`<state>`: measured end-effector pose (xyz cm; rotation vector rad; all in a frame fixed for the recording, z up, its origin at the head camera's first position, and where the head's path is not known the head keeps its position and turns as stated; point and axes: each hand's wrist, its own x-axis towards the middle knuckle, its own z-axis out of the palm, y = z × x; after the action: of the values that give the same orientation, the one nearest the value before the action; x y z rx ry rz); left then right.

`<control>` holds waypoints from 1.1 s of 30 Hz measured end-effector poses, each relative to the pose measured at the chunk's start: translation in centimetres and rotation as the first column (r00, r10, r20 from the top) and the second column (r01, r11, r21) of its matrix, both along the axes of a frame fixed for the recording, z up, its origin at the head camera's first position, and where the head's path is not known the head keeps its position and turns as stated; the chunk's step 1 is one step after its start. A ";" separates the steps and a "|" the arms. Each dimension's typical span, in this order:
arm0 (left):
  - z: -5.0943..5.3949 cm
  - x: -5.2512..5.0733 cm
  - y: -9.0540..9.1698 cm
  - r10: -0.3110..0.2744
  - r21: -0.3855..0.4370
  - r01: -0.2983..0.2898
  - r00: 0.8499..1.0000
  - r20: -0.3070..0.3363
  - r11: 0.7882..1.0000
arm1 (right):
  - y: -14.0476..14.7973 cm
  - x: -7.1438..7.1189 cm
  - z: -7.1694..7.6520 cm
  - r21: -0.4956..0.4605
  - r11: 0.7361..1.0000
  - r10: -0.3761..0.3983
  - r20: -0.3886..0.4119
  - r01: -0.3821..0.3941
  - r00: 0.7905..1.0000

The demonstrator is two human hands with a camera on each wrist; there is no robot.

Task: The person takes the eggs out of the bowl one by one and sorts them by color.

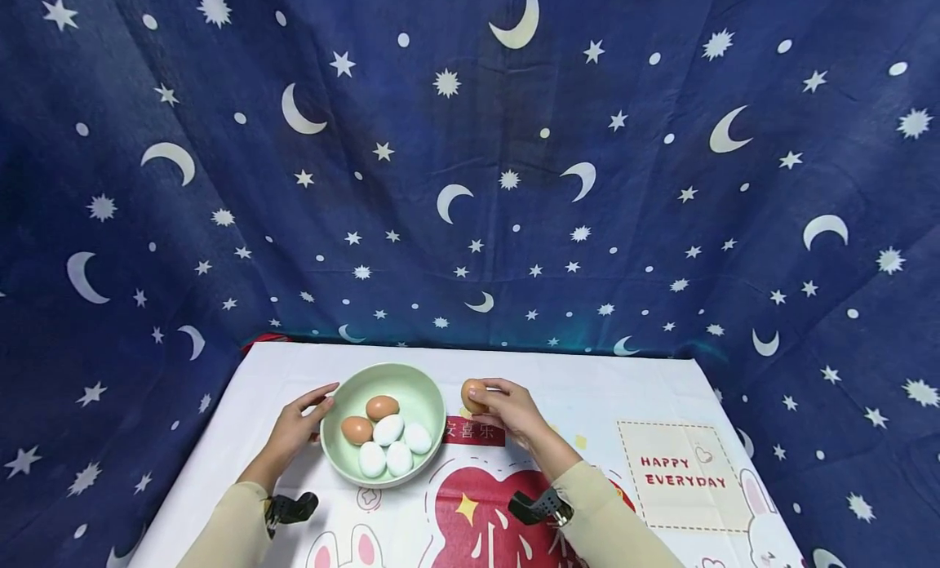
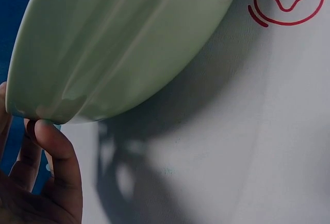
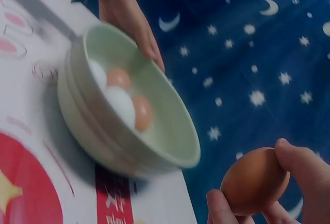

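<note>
In the head view, a light green bowl [image 1: 396,378] stands on the table with two brown eggs [image 1: 382,406] and several white eggs [image 1: 372,459] inside. My left hand [image 1: 292,429] touches the bowl's left side with its fingers spread; the left wrist view shows the thumb [image 2: 56,144] against the outer wall. To the right of the bowl, my right hand [image 1: 514,409] pinches another brown egg [image 1: 472,395] between thumb and fingers. That egg [image 3: 255,181] appears whole in the right wrist view, apart from the bowl [image 3: 124,154].
A white printed cloth [image 1: 587,388] covers the table, with a red design [image 1: 477,519] near the front and a "HAPPY EVERYDAY" print [image 1: 683,474] at the right. A dark blue curtain [image 1: 411,307] with moons and stars surrounds the table's back and sides.
</note>
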<state>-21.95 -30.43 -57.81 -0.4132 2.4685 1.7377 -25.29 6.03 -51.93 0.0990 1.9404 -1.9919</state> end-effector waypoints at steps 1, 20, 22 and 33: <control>0.0 0.0 0.0 0.005 0.001 -0.005 1.000 0.006 1.000 | 0.5 -0.1 0.0 0.001 1.000 -0.015 0.007 0.015 1.000; 0.0 0.2 0.0 -0.005 0.001 0.005 1.000 -0.005 1.000 | 8.0 -1.1 -3.0 0.090 0.978 -0.193 0.071 0.187 0.979; 0.0 0.2 0.0 -0.007 -0.001 0.007 1.000 -0.009 1.000 | 8.4 -1.1 -3.4 0.088 0.976 -0.207 0.065 0.201 0.976; 0.1 0.1 0.0 -0.013 -0.002 0.013 1.000 -0.012 1.000 | 9.0 -1.5 -5.4 0.100 0.958 -0.275 0.064 0.268 0.959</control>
<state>-21.81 -30.48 -57.73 -0.3876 2.4761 1.7377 -26.81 14.99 -57.36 0.4843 2.0595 -2.0298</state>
